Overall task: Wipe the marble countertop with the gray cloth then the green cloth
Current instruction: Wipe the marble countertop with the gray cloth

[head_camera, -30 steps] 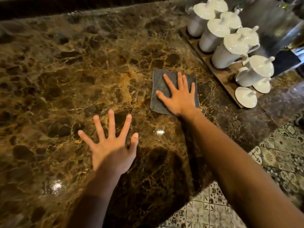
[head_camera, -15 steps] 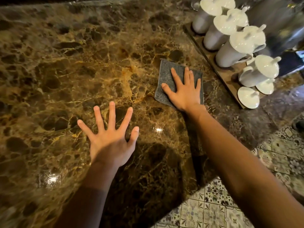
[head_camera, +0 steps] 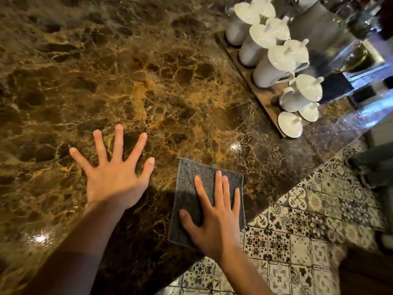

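A brown, gold-veined marble countertop (head_camera: 148, 81) fills most of the head view. A folded gray cloth (head_camera: 191, 179) lies flat on it near the front right edge. My right hand (head_camera: 214, 218) presses down on the cloth with flat, spread fingers and covers its lower right part. My left hand (head_camera: 114, 175) rests palm down on the bare marble to the left of the cloth, fingers splayed, holding nothing. No green cloth is in view.
A wooden tray (head_camera: 263, 103) with several white lidded pots (head_camera: 274, 67) stands at the back right of the counter. The counter's edge runs diagonally just right of the cloth, above a patterned tile floor (head_camera: 297, 231). A person's foot (head_camera: 370, 169) is at the far right.
My right hand has dragged the gray cloth from the middle of the counter back toward me, to the front edge. My left hand stays flat on the marble.
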Demonstrator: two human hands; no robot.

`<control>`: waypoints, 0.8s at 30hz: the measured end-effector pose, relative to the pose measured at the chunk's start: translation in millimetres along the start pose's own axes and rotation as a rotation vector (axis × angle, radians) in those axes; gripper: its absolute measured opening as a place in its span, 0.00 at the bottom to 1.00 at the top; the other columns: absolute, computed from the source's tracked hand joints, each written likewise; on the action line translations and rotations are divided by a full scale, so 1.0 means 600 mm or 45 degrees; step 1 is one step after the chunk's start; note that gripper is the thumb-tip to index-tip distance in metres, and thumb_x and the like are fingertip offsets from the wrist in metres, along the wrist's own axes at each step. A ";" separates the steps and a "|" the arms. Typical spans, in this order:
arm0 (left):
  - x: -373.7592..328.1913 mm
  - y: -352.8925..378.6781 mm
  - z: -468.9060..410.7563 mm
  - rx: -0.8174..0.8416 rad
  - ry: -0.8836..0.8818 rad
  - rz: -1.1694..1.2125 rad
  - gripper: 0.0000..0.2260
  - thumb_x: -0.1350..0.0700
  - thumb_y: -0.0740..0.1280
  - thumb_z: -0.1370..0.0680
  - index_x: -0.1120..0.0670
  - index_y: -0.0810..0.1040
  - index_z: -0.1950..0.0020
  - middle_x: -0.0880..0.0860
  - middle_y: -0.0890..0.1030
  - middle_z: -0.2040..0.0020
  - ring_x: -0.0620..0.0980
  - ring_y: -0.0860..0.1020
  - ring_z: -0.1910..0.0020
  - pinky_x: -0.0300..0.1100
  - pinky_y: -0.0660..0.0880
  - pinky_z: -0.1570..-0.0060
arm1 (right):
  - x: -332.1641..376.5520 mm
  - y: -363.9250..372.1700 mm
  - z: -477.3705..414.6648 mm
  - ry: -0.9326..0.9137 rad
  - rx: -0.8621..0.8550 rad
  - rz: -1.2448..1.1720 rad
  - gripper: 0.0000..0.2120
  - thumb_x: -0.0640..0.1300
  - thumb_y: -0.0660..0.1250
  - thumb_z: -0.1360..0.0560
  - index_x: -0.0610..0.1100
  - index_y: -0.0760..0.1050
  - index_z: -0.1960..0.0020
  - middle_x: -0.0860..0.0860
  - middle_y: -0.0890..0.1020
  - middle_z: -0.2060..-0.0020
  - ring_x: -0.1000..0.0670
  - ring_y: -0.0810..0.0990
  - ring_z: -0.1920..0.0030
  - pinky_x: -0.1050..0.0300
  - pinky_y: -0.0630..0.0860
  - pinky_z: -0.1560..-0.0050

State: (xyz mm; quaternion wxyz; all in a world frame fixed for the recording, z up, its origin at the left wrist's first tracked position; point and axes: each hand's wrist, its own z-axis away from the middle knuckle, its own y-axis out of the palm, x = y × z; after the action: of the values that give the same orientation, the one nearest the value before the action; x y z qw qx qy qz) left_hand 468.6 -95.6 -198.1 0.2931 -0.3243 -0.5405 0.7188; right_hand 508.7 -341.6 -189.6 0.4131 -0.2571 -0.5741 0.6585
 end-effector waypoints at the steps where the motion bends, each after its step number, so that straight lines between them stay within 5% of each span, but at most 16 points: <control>1: 0.000 -0.001 0.000 0.003 -0.003 -0.001 0.29 0.29 0.38 0.22 0.32 0.35 0.22 0.50 0.34 0.18 0.64 0.34 0.20 0.78 0.38 0.31 | 0.000 -0.001 -0.004 -0.002 -0.004 -0.005 0.39 0.75 0.51 0.24 0.64 0.42 0.18 0.44 0.40 0.17 0.45 0.36 0.18 0.36 0.39 0.20; 8: -0.001 -0.004 0.002 0.020 -0.010 -0.007 0.28 0.29 0.36 0.22 0.31 0.32 0.24 0.49 0.31 0.19 0.62 0.31 0.21 0.77 0.36 0.31 | -0.037 -0.058 -0.206 0.072 0.050 -0.031 0.39 0.79 0.43 0.26 0.66 0.39 0.19 0.47 0.37 0.17 0.46 0.36 0.18 0.34 0.37 0.22; 15: 0.001 -0.002 0.001 0.018 0.002 0.010 0.28 0.30 0.36 0.22 0.31 0.33 0.23 0.50 0.32 0.18 0.63 0.31 0.21 0.78 0.37 0.32 | -0.084 -0.119 -0.461 0.108 0.051 -0.049 0.39 0.79 0.45 0.26 0.66 0.44 0.19 0.47 0.41 0.17 0.45 0.38 0.18 0.32 0.35 0.22; 24: 0.003 -0.001 0.001 -0.012 0.025 0.031 0.28 0.30 0.38 0.21 0.32 0.38 0.21 0.51 0.36 0.17 0.64 0.34 0.20 0.78 0.37 0.32 | -0.093 -0.114 -0.461 0.152 -0.034 -0.064 0.39 0.79 0.42 0.26 0.65 0.45 0.18 0.45 0.43 0.17 0.44 0.40 0.18 0.34 0.37 0.22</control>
State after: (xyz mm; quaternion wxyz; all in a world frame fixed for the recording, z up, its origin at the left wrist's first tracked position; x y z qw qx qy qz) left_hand 467.3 -94.4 -197.5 0.2881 -0.3392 -0.5369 0.7167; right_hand 780.0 -238.2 -188.7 0.4594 -0.2870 -0.5635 0.6237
